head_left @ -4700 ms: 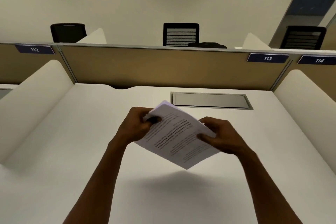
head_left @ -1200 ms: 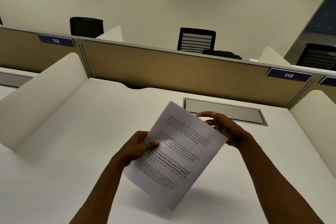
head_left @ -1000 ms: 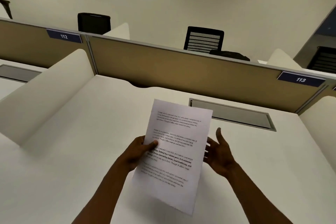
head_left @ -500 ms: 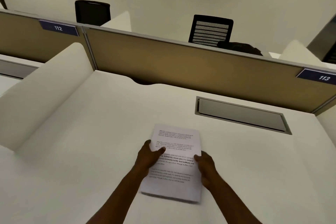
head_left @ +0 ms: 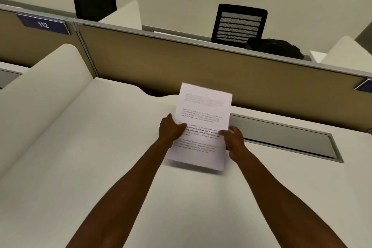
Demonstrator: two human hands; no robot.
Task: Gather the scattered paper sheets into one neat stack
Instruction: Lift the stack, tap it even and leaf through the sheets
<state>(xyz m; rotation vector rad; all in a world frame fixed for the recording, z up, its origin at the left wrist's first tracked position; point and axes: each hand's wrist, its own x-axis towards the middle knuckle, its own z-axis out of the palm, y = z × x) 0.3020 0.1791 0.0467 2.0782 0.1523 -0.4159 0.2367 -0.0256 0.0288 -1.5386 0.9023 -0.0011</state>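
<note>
A stack of white printed paper sheets (head_left: 203,112) is held a little above the white desk (head_left: 100,157), tilted with its far edge raised; a shadow lies under its near edge. My left hand (head_left: 171,129) grips the stack's left edge, thumb on the printed face. My right hand (head_left: 233,137) grips its right edge near the lower half. No loose sheets show elsewhere on the desk.
A grey cable flap (head_left: 281,137) is set into the desk right of the stack. A tan partition (head_left: 201,66) closes the back and a white divider (head_left: 40,86) the left. Black chairs (head_left: 239,23) stand beyond it.
The stack was turned upright in the air, brought down flat near the desk between both hands, and is now farther out toward the partition with its far edge lifted.
</note>
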